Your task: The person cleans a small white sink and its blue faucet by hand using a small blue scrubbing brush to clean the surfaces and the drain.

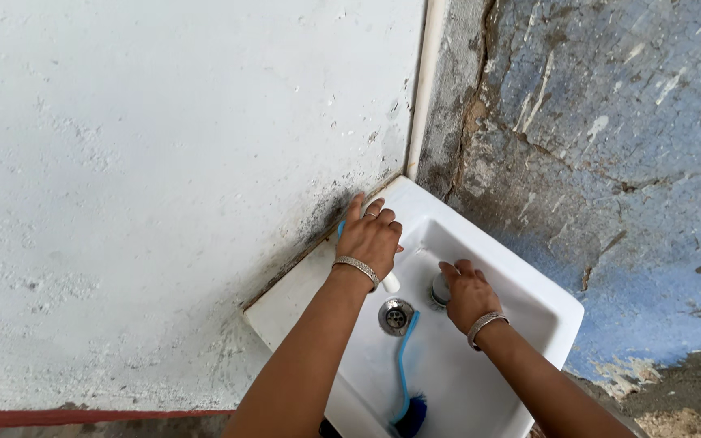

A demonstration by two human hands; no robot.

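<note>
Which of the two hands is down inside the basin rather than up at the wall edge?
The right hand: it rests on a round metal object inside the sink; the left hand is at the rim.

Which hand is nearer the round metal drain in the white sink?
Right. The right hand is just beside the round metal drain, inside the basin; the left hand is up on the sink's back rim.

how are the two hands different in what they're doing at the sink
The left hand rests near the back rim of the sink, by the wall; the right hand is down in the basin. The left covers a white object; the right grips a round metal piece. Both wrists wear silver bangles.
</note>
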